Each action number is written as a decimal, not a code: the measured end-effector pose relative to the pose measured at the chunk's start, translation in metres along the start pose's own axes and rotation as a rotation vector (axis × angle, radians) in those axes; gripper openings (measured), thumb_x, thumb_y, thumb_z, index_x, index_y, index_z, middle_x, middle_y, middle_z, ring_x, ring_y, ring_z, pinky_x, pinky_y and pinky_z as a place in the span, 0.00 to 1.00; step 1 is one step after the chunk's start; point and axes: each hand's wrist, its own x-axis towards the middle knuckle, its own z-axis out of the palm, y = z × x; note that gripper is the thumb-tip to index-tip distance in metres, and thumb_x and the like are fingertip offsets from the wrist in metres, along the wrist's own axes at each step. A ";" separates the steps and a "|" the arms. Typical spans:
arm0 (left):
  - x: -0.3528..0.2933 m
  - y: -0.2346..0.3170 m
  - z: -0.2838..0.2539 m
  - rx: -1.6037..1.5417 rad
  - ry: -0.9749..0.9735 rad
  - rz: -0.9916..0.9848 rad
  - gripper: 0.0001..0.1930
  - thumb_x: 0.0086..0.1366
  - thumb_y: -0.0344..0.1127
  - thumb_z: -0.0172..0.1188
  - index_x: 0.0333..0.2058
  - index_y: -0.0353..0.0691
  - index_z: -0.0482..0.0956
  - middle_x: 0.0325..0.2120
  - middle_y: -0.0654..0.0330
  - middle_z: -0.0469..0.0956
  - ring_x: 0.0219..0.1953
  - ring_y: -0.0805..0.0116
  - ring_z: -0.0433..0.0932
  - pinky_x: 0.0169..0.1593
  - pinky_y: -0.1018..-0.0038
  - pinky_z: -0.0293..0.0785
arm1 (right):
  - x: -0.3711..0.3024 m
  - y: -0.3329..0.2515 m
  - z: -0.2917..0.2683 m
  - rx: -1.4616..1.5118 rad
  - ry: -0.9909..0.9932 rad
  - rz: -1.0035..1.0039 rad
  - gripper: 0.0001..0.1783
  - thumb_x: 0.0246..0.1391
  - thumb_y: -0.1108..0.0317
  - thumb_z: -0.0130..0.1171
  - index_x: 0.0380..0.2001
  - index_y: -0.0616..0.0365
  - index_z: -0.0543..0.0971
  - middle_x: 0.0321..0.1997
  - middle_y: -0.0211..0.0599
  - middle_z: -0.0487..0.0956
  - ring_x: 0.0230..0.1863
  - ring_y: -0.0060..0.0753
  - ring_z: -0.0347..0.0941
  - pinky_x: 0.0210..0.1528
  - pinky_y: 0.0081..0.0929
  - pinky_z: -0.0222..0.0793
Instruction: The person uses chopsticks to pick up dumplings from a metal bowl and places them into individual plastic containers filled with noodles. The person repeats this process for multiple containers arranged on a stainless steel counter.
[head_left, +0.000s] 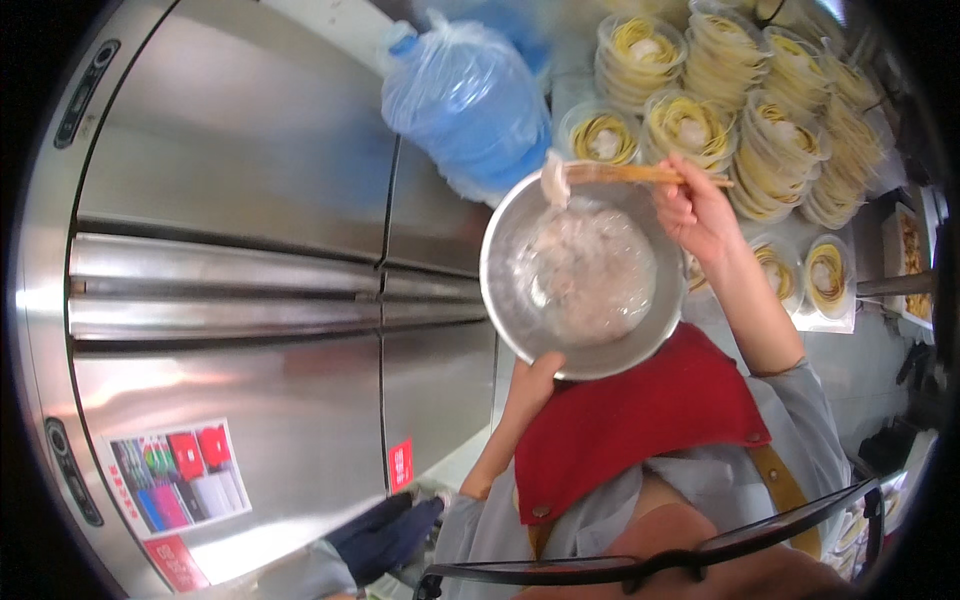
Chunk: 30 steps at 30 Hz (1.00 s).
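My left hand (543, 375) grips the near rim of a round metal bowl (506, 270), which is held up in front of my body. Pale pinkish, glistening food (590, 275) lies inside it, too blurred to name exactly. With my right hand (695, 205) I hold a pair of wooden chopsticks (620, 174) over the bowl's far side. Their tips pinch a pale, limp piece of food (554, 180) above the far left rim.
Stacked clear plastic bowls of yellow noodles (770, 150) crowd the far right, and more stand beside my right forearm. A bagged blue water jug (470, 105) stands beyond the metal bowl. A steel refrigerator (240, 390) fills the left side. Food trays (912, 265) are at far right.
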 end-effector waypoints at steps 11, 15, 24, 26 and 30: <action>0.008 -0.008 -0.013 -0.048 0.052 0.111 0.16 0.56 0.29 0.55 0.43 0.28 0.74 0.37 0.57 0.78 0.39 0.69 0.76 0.44 0.72 0.72 | 0.106 -0.145 -0.026 -0.685 0.621 -0.835 0.11 0.61 0.64 0.57 0.36 0.64 0.78 0.24 0.31 0.76 0.22 0.17 0.67 0.20 0.16 0.61; 0.011 -0.011 -0.015 -0.039 0.081 0.162 0.14 0.56 0.29 0.55 0.40 0.27 0.76 0.34 0.56 0.80 0.37 0.68 0.78 0.43 0.71 0.73 | 0.070 -0.121 -0.005 -0.626 0.403 -0.843 0.12 0.60 0.64 0.58 0.36 0.64 0.79 0.23 0.29 0.75 0.21 0.16 0.67 0.22 0.16 0.61; 0.015 0.014 -0.012 0.065 -0.102 0.058 0.14 0.59 0.30 0.52 0.41 0.29 0.74 0.34 0.62 0.76 0.39 0.71 0.72 0.45 0.74 0.69 | -0.076 0.006 0.027 -1.459 -0.017 -0.200 0.06 0.56 0.69 0.61 0.31 0.62 0.81 0.25 0.33 0.76 0.28 0.26 0.71 0.30 0.21 0.65; 0.019 0.018 -0.005 0.065 -0.122 0.090 0.14 0.58 0.30 0.52 0.41 0.29 0.74 0.33 0.62 0.76 0.39 0.71 0.71 0.44 0.74 0.69 | -0.085 0.035 0.016 -1.540 -0.007 -0.285 0.06 0.55 0.71 0.61 0.31 0.63 0.80 0.26 0.35 0.76 0.29 0.30 0.72 0.31 0.25 0.66; 0.033 0.016 -0.008 0.136 -0.240 0.129 0.12 0.58 0.31 0.56 0.40 0.29 0.75 0.34 0.61 0.76 0.38 0.71 0.72 0.44 0.73 0.69 | -0.094 0.070 0.009 -1.507 0.230 -0.409 0.04 0.56 0.73 0.60 0.30 0.64 0.80 0.26 0.37 0.76 0.29 0.32 0.72 0.32 0.28 0.67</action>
